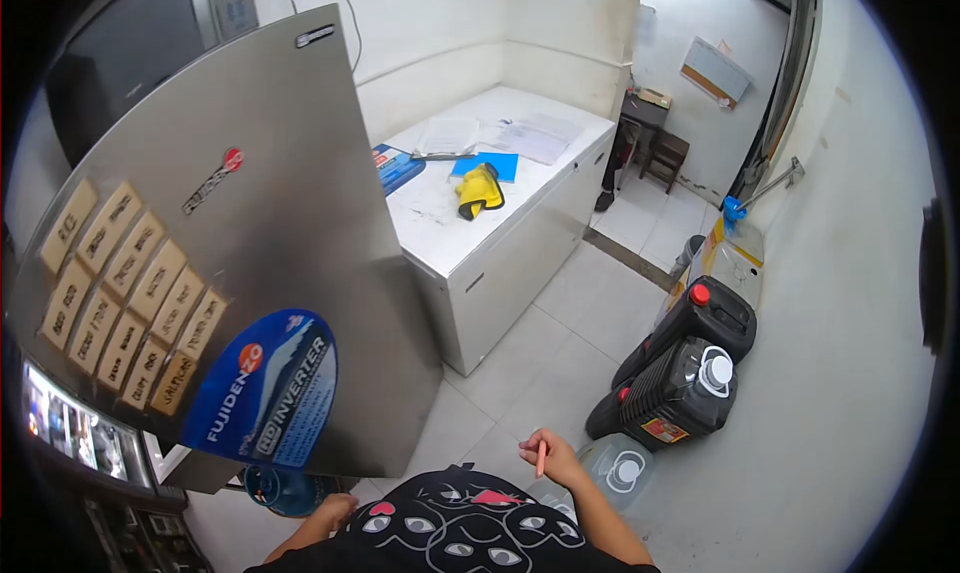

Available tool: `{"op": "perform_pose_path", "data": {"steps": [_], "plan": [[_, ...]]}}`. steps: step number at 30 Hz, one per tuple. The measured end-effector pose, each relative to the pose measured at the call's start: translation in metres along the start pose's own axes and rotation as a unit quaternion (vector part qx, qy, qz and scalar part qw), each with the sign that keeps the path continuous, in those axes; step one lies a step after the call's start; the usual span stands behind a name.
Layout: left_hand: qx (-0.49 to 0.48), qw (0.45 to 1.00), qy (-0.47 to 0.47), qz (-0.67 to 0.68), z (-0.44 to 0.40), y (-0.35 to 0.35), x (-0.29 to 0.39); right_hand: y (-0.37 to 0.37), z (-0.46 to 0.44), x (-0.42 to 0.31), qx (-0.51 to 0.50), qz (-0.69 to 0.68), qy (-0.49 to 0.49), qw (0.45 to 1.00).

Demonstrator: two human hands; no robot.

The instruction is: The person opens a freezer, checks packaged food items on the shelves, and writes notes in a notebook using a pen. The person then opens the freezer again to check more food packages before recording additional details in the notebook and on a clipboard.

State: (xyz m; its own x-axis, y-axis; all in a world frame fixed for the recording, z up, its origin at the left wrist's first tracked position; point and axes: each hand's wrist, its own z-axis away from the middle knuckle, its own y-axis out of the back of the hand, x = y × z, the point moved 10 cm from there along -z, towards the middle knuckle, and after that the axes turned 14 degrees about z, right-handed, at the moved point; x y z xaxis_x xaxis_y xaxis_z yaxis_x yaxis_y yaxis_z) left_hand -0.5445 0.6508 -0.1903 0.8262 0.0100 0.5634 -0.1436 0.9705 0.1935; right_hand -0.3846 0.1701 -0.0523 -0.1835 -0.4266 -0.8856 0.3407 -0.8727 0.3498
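My right hand point(560, 461) is closed in front of my black printed shirt point(470, 523), with a slim orange stick-like thing point(541, 459) at its fingers; its exact kind is unclear. Low at the left, my left hand point(335, 511) is curled beside the shirt, and whether anything lies in it is hidden. A grey refrigerator door point(300, 173) stands swung out in front of it, bearing a blue Fujidenzo sticker point(265, 388) and rows of handwritten labels point(125, 293). Below the door is a blue round container point(285, 491).
A white chest freezer point(520, 263) carries a yellow-black glove point(480, 191), a blue sheet point(505, 163) and papers point(540, 136). Along the right wall stand dark jugs point(665, 398) and a clear jug point(610, 468). A stool point(665, 158) and a person's leg point(612, 168) show beyond the doorway.
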Motion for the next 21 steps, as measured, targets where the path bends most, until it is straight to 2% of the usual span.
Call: {"op": "perform_pose_path", "data": {"steps": [2,5,7,9,11,15,19,21], "plan": [[-0.038,0.985,-0.121,-0.12,-0.001,-0.043,0.042,0.018,-0.003,0.001,0.024,-0.031,0.0,0.999],[-0.02,0.911,-0.362,-0.199,0.022,-0.123,0.181,0.045,-0.004,0.002,0.059,-0.086,0.001,0.995],[-0.026,0.872,-0.418,-0.252,0.03,-0.173,0.267,0.063,-0.009,0.005,0.089,-0.104,-0.001,0.991],[-0.056,0.777,-0.563,-0.275,0.041,-0.223,0.352,0.077,-0.015,0.009,0.108,-0.118,-0.003,0.987],[-0.055,0.736,-0.619,-0.268,0.043,-0.262,0.425,0.098,-0.023,0.013,0.145,-0.133,0.0,0.98],[-0.027,0.665,-0.665,-0.337,0.015,-0.317,0.556,0.151,-0.038,0.008,0.243,-0.133,-0.014,0.961],[0.033,0.686,-0.618,-0.382,-0.047,-0.344,0.663,0.207,-0.051,0.005,0.334,-0.129,-0.04,0.933],[0.052,0.717,-0.568,-0.401,-0.08,-0.355,0.701,0.23,-0.061,0.002,0.363,-0.151,-0.045,0.918]]}}
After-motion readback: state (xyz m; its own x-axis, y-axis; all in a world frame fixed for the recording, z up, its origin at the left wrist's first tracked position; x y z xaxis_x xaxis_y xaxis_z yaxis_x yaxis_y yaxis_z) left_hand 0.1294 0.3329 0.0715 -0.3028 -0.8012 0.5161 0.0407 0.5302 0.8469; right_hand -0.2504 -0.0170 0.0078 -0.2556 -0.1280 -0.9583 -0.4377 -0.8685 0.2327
